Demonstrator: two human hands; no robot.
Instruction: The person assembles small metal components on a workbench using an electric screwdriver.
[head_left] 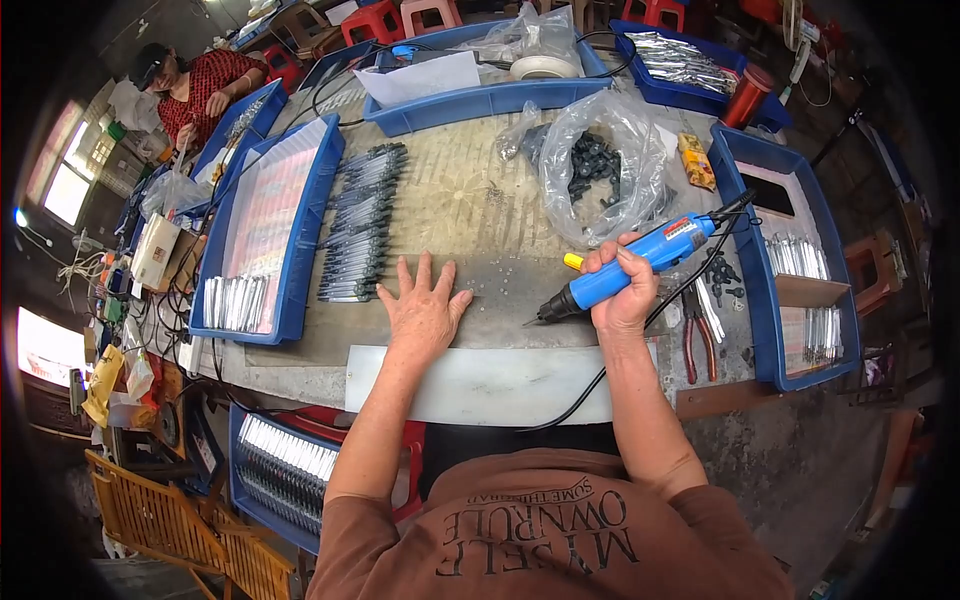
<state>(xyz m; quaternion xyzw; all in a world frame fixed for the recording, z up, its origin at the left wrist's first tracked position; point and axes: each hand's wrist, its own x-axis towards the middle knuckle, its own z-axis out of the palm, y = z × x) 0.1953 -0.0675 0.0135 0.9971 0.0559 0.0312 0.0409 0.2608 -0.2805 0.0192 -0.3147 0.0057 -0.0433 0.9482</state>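
Driver [598,285] gripped by right hand [628,295], fingers curled; left hand [420,312], fingers spread, could skew pens [362,222] if slid left.

1 blue power tool [662,246], 1 pair of pliers [690,345] and 1 red canister [748,96] show.

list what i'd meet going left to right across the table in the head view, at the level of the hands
Left blue tray, row of dark slim pieces, left hand, right hand gripping blue power tool, pliers, right blue tray
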